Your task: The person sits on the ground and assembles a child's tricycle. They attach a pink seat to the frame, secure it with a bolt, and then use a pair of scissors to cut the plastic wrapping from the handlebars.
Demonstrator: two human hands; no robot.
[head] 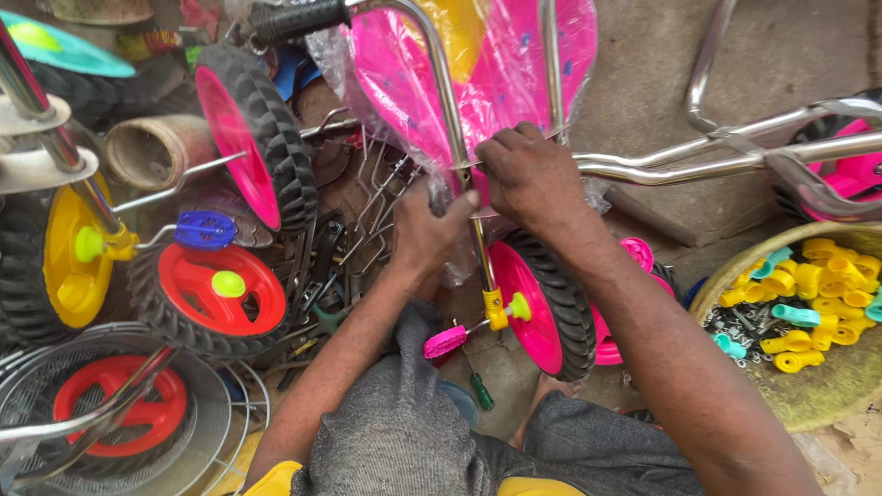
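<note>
I saw both hands meeting at chrome fork tube [467, 197] of pink tricycle, directly ahead above my knees. Left hand [424, 230] wrapped around tube beside plastic-wrapped pink seat [404, 87]. Right hand [528, 174] curled, fingertips pinching at tube. Pink front wheel [544, 303] sat just below hands; basket [831, 390] of yellow caps lay well apart, right.

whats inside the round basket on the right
The basket holds a heap of yellow plastic caps, a few teal ones, and small grey metal bolts and hardware at its left. Whatever lies beneath the heap is covered.
</note>
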